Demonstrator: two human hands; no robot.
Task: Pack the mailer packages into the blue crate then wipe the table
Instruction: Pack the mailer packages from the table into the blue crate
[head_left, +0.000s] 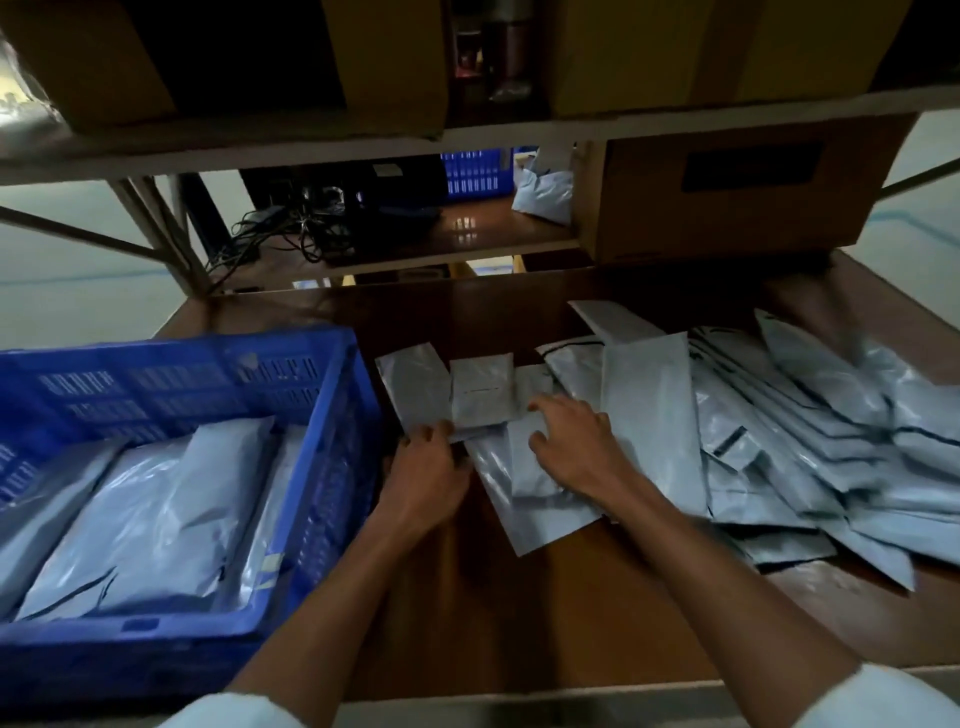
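Note:
A blue crate (322, 467) stands at the left of the brown table (545, 613) and holds several grey mailer packages (156, 509). A small stack of grey mailers (480, 395) lies just right of the crate. My left hand (431, 473) grips the near left edge of that stack. My right hand (576, 441) rests on a flat mailer (524, 512) beside it, fingers spread and curled over its top. A loose heap of more grey mailers (810, 441) covers the right of the table.
A shelf (363, 140) with cardboard boxes hangs low over the back of the table. A large cardboard box (727, 208) sits at the back right. Behind, a lower shelf carries cables, another blue crate (478, 174) and a mailer bag.

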